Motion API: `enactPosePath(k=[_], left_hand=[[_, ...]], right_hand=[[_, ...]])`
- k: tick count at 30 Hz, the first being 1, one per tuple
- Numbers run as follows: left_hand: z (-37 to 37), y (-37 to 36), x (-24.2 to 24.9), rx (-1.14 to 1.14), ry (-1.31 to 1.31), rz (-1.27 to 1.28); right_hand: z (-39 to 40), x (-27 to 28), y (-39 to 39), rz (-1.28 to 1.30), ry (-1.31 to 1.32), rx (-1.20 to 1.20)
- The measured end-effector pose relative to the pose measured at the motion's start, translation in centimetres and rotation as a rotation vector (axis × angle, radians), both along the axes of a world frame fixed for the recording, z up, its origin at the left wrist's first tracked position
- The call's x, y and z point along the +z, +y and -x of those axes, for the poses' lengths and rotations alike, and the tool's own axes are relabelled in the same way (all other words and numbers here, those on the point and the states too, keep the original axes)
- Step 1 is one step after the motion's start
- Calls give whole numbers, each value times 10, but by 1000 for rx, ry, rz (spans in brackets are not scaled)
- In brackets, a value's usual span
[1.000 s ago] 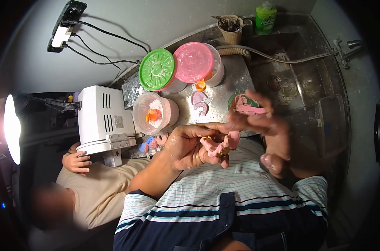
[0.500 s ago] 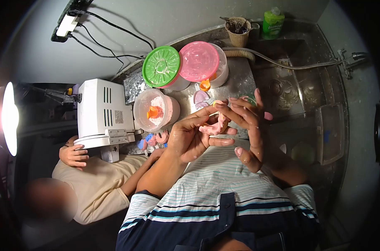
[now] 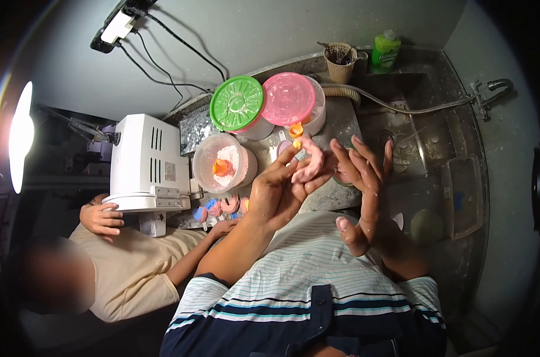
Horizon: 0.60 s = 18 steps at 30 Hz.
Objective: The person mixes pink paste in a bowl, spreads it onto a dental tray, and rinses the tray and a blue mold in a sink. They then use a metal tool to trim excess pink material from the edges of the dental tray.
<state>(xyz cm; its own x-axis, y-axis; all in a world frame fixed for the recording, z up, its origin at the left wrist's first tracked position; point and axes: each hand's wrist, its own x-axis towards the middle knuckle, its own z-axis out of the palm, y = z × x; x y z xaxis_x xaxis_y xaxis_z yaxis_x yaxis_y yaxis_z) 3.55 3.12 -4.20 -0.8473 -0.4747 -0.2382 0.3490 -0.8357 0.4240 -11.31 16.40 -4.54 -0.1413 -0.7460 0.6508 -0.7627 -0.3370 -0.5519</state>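
Note:
Between the fingers and thumb of my left hand (image 3: 277,195) is a pink horseshoe-shaped dental impression (image 3: 313,163), held up over the counter. A small yellow bit shows at its upper end. My right hand (image 3: 365,178) is just right of it, wet, fingers spread and thumb apart, holding nothing. Beyond the left hand stands an uncovered clear tub (image 3: 248,172) of pinkish powder with an orange scoop (image 3: 222,168) in it. Several pink and blue dental moulds (image 3: 223,206) lie on the counter left of my left wrist.
Tubs with a green lid (image 3: 236,103) and a pink lid (image 3: 289,99) stand at the back, near an orange cup (image 3: 296,130). A white machine (image 3: 145,157) is at left, beside another person (image 3: 124,273). The sink (image 3: 410,89), tap (image 3: 483,98) and green bottle (image 3: 385,52) are right.
My right hand has drawn away from the dental impression, and its fingers have spread. The left hand has turned the impression so its curve faces right. The whole view has shifted slightly.

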Motion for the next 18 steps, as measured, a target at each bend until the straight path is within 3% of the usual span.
enactPosePath(k=[1,2,4,6,7,8,10,11,14,18], left_hand=[[3,3,0,42,-2,-14],[7,4,3,80,2,-25],[12,1,4,43,42,7],[13,-1,-4,23,224,-126],[17,3,12,76,23,-79],[15,2,6,77,31,-77],[14,-5,2,-48,341,-339],[11,-5,0,-29,198,-187],[5,-1,19,-28,157,-110],[-9,2,20,17,64,31]], right_hand=[[-3,2,-4,45,50,1],[-7,13,-2,-86,60,-1],[-16,-2,-13,19,54,-8],[-19,-18,-24,45,135,7],[-19,-20,-22,32,151,-4],[-19,-22,-19,15,165,-13],[-19,-22,-22,43,169,-20],[-23,-23,-19,53,150,-28],[-18,-24,-9,-13,273,1],[-24,-22,-9,98,375,-10]])
